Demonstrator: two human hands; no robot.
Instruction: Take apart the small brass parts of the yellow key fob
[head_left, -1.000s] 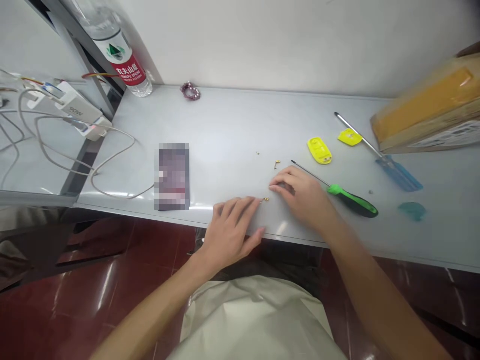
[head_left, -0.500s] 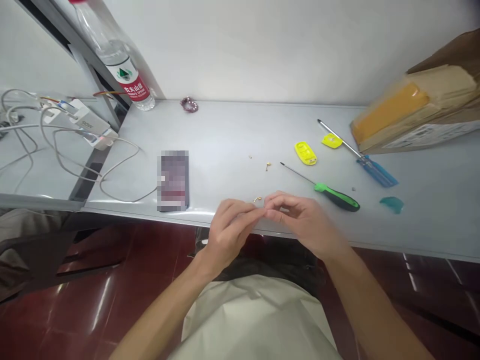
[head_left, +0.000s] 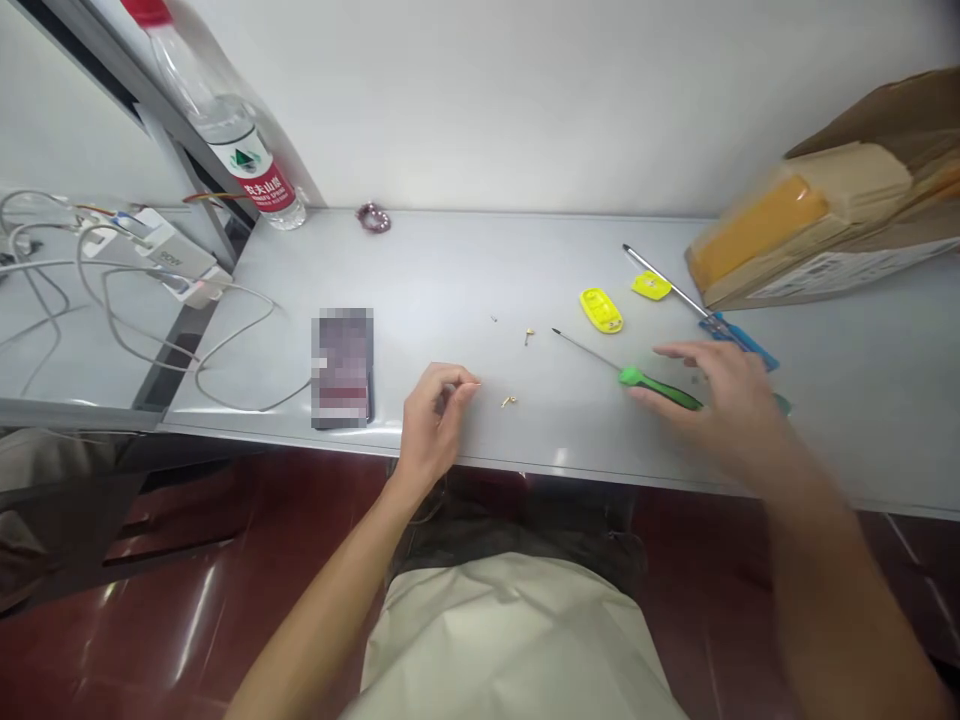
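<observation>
My left hand (head_left: 435,420) is closed in a pinch near the table's front edge; what sits at its fingertips is too small to name. My right hand (head_left: 720,405) hovers open, thumb and fingers apart, over the handle of a green and black screwdriver (head_left: 636,378). Beyond that hand lies a blue-handled screwdriver (head_left: 670,285), its grip partly hidden. Two yellow plastic shell pieces, one long and hollow (head_left: 601,310) and one smaller (head_left: 651,286), rest behind the green screwdriver. Small gold-coloured metal parts, one near (head_left: 509,401) and one farther back (head_left: 529,335), lie between my hands.
An opened cardboard box (head_left: 817,275) stands at the back right. On the left are a phone (head_left: 343,370) with a cable, a water bottle (head_left: 255,165) and a white charger (head_left: 176,255). A beaded bracelet (head_left: 373,217) lies by the wall.
My hands have come apart. The right hand has swung right and opened above the green screwdriver; the left has shifted slightly left, still pinching.
</observation>
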